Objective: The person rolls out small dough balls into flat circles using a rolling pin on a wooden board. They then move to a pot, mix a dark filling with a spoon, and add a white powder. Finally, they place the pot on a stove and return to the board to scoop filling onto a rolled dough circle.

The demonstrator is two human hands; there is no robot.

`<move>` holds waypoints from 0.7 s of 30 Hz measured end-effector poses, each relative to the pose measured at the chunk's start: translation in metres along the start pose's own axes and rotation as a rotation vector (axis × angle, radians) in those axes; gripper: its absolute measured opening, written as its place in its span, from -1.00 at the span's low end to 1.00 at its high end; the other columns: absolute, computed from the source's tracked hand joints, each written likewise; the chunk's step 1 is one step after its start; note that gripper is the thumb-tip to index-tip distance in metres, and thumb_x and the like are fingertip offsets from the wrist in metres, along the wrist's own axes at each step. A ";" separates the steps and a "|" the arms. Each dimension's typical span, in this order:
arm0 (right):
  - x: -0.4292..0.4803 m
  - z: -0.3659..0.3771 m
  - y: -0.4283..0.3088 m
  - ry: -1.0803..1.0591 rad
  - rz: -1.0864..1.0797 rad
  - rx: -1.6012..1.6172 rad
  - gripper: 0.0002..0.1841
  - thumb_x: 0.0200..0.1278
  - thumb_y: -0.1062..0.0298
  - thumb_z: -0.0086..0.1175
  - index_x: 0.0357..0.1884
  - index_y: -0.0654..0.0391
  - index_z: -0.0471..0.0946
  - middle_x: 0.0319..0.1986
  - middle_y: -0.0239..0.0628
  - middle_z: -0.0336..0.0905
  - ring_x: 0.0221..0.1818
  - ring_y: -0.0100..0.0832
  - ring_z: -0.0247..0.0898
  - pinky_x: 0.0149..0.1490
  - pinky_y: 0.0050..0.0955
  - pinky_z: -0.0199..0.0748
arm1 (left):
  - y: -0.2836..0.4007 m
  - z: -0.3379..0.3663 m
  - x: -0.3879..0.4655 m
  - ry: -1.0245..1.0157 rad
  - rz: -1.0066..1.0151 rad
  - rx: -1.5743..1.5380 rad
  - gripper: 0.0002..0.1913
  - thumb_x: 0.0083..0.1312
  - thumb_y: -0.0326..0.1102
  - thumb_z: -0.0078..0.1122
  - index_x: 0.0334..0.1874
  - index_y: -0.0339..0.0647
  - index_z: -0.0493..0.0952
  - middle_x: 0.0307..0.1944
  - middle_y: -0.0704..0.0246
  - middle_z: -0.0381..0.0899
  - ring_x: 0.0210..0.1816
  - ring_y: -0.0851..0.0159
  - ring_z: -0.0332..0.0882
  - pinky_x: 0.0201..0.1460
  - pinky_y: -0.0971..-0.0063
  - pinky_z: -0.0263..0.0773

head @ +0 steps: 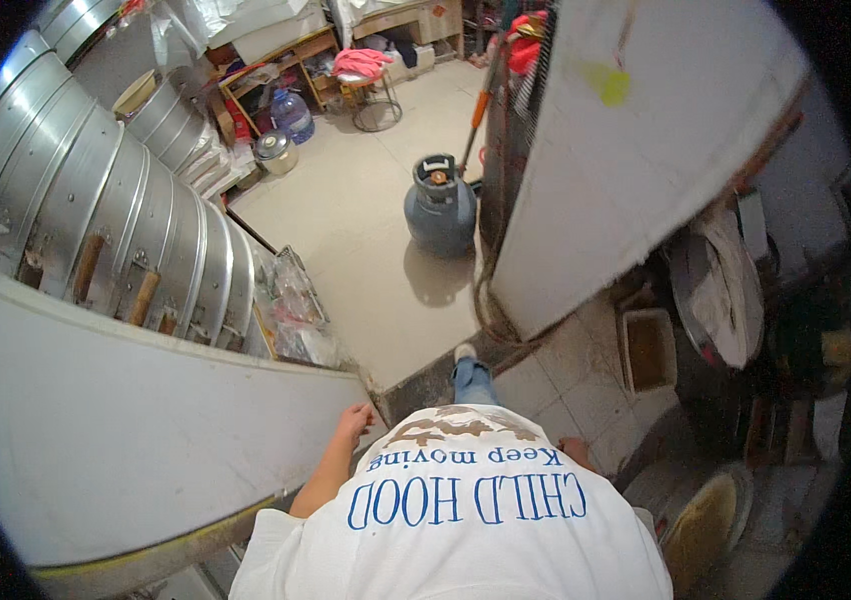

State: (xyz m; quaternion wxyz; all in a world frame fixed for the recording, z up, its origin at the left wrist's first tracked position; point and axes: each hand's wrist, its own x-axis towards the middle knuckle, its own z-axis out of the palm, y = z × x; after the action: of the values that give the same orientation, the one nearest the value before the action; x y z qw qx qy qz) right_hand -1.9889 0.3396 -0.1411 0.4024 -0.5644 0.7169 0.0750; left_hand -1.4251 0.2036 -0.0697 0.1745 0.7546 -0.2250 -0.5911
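Observation:
My left hand (356, 421) hangs beside my body, close to the end of a white wall (170, 442). Its fingers are loosely curled with gaps between them, and nothing shows in them. On the other side, my right hand (574, 451) is mostly hidden by the white T-shirt (470, 555), which bears blue writing. One foot in a light shoe (464, 351) is at the dark threshold (418, 390) of a doorway. Beyond it, a grey gas cylinder (440, 217) stands upright on the pale tiled floor (350, 262).
Large metal steamer tiers (103, 202) with wooden handles are stacked at left, near plastic bags (298, 330). A stool (374, 94) with pink cloth, a water jug (292, 116) and a lidded pot (275, 152) stand farther back. A white partition (620, 165) and a tub (648, 350) are at right.

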 end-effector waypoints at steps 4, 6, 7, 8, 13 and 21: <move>0.092 -0.049 -0.028 -0.079 0.128 0.042 -0.81 0.36 0.30 0.09 -0.24 0.19 0.66 -0.53 -0.26 0.56 -0.54 -0.36 0.46 -0.43 -0.27 0.46 | 0.036 -0.012 0.032 0.008 0.071 0.221 -0.76 0.43 -0.16 0.18 -0.05 -0.16 0.64 -0.31 0.40 0.69 -0.34 0.39 0.61 -0.31 0.40 0.47; 0.142 -0.080 -0.063 -0.093 0.161 0.081 -0.82 0.35 0.31 0.10 -0.26 0.18 0.66 -0.51 -0.27 0.57 -0.51 -0.37 0.47 -0.39 -0.29 0.47 | 0.045 -0.034 0.048 0.022 0.110 0.179 -0.80 0.41 -0.19 0.18 -0.11 -0.14 0.65 -0.32 0.42 0.69 -0.35 0.42 0.62 -0.35 0.44 0.46; 0.166 -0.098 -0.078 -0.096 0.180 0.102 -0.83 0.35 0.31 0.10 -0.27 0.17 0.65 -0.51 -0.27 0.58 -0.50 -0.38 0.48 -0.38 -0.29 0.48 | 0.062 -0.037 0.056 0.052 0.099 0.126 -0.82 0.41 -0.21 0.18 -0.14 -0.14 0.65 -0.33 0.42 0.70 -0.36 0.43 0.62 -0.37 0.46 0.45; 0.185 -0.115 -0.090 -0.084 0.232 0.138 -0.83 0.34 0.31 0.11 -0.28 0.17 0.65 -0.50 -0.27 0.59 -0.49 -0.38 0.48 -0.36 -0.30 0.48 | 0.100 -0.026 0.053 0.122 0.009 0.015 -0.84 0.40 -0.23 0.18 -0.17 -0.13 0.65 -0.33 0.43 0.70 -0.35 0.44 0.63 -0.38 0.48 0.45; 0.267 -0.231 -0.250 0.017 0.314 0.443 -0.86 0.32 0.33 0.12 -0.34 0.14 0.64 -0.45 -0.29 0.62 -0.42 -0.40 0.50 -0.27 -0.33 0.51 | 0.163 -0.035 0.079 0.265 -0.067 -0.351 -0.77 0.44 -0.17 0.22 0.01 -0.11 0.63 -0.24 0.42 0.71 -0.29 0.46 0.65 -0.35 0.49 0.49; 0.494 -0.279 -0.367 0.070 0.006 0.856 -0.84 0.35 0.32 0.08 -0.33 0.12 0.63 -0.51 -0.40 0.59 -0.55 -0.54 0.37 -0.46 -0.46 0.31 | 0.226 -0.117 0.227 0.133 -0.132 -0.399 -0.78 0.45 -0.22 0.11 0.01 -0.10 0.63 -0.26 0.41 0.68 -0.31 0.41 0.62 -0.36 0.46 0.49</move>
State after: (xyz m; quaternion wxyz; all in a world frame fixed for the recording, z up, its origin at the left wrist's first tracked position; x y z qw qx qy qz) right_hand -1.8260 -0.3159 -0.1552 0.5755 -0.3464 0.6982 -0.2474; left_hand -1.2966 -0.1103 -0.1066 0.2958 0.7557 -0.0414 -0.5829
